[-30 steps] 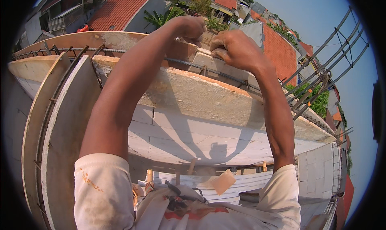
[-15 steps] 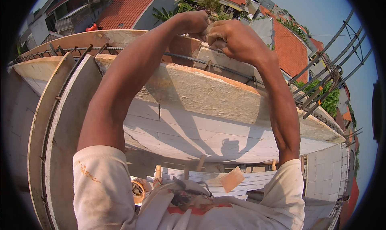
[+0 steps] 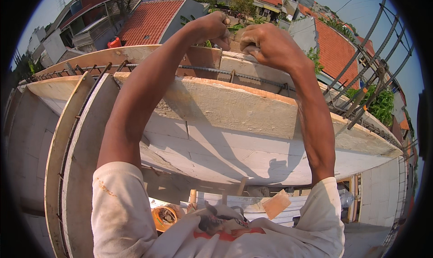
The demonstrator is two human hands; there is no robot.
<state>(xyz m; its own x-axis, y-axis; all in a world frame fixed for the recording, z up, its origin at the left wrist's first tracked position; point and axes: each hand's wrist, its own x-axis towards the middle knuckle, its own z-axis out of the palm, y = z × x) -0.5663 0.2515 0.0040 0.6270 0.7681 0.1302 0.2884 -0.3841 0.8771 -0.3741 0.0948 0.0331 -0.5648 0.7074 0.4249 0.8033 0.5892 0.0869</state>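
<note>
Both my arms reach forward over a wooden formwork trough. My left hand (image 3: 214,29) is raised above the far board (image 3: 200,59), its fingers curled in. Level with it and a short gap to the right, my right hand (image 3: 267,42) is also closed, thumb against bent fingers. Anything thin in either grip is too small to make out. Below the hands, a ribbed steel bar (image 3: 205,70) runs lengthwise between the far board and the near board (image 3: 234,105), which has dried cement on its face.
Upright rebar (image 3: 372,55) sticks up on the right. Two curved boards (image 3: 85,154) with steel between them run down the left. A white block wall (image 3: 216,145) stands under the formwork. Lower down are an orange bucket (image 3: 163,218) and a loose board piece (image 3: 277,204). Tiled roofs lie beyond.
My hands have moved apart, opening a gap between them where they nearly met before. The view has shifted a little, so the formwork sits lower and further right.
</note>
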